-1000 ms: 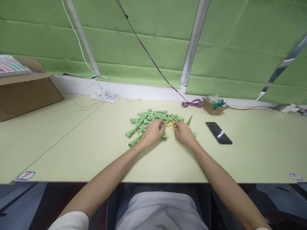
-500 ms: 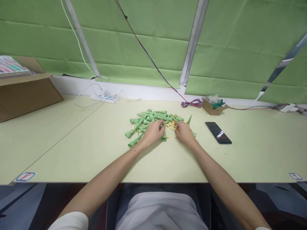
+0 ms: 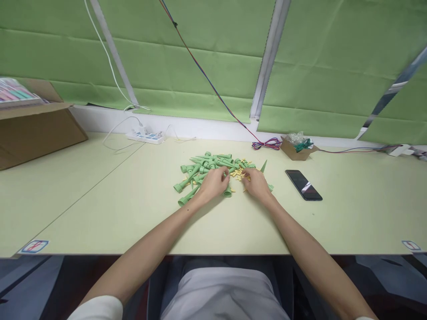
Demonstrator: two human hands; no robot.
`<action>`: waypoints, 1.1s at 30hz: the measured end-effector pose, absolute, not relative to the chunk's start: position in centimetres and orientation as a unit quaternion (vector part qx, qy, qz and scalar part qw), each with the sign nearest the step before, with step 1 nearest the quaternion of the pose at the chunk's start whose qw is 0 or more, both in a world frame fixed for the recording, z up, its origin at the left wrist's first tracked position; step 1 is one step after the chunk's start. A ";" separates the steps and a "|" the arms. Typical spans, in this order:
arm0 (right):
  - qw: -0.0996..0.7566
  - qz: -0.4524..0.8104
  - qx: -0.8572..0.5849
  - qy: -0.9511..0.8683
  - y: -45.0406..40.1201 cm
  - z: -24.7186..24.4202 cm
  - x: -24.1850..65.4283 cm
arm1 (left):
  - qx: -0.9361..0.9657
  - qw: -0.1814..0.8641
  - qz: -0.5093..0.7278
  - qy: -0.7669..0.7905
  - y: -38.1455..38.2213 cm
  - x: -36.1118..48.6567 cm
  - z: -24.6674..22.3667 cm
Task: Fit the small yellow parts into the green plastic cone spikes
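My left hand (image 3: pixel 215 181) is closed at the front of a heap of green plastic plant-watering spikes (image 3: pixel 195 171). Its fingers curl round one green spike (image 3: pixel 227 192), whose wide cup end sticks out below them. To the right, my right hand (image 3: pixel 256 182) has thumb and fingers drawn together at the edge of a scatter of small yellow plastic pieces (image 3: pixel 237 173). Whatever lies in that pinch is hidden. A pointed green spike (image 3: pixel 263 166) shows just beyond the right hand, and another green end pokes out beside it.
A black phone (image 3: pixel 304 185) lies to the right. Behind it stands a small cardboard box (image 3: pixel 295 153) beside a bundled red-blue cable (image 3: pixel 267 143). At the back left are a white power strip (image 3: pixel 147 137) and a big cardboard box (image 3: pixel 40 133).
My right hand has shifted very slightly at the yellow pieces. My left hand and the heap look the same.
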State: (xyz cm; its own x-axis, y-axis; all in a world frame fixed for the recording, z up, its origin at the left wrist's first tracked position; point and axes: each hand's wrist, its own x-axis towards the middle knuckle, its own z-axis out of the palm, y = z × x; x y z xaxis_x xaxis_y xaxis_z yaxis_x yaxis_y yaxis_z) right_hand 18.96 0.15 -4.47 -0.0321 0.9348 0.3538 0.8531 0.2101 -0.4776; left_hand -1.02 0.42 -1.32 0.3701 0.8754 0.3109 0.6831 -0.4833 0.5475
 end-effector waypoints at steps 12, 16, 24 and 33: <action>0.530 0.420 -0.452 -0.581 -0.2 -3.6 17.6 | 0.829 0.171 0.334 0.415 0.6 -0.7 -1.4; 0.540 0.444 -0.431 -0.570 -0.3 -3.4 17.7 | 0.831 0.172 0.351 0.395 0.8 -0.7 -1.6; 0.540 0.463 -0.413 -0.568 -0.5 -3.4 17.6 | 0.831 0.159 0.366 0.387 1.0 -0.7 -1.7; 0.539 0.464 -0.404 -0.576 -0.5 -3.2 17.7 | 0.827 0.174 0.361 0.394 0.9 -0.8 -1.5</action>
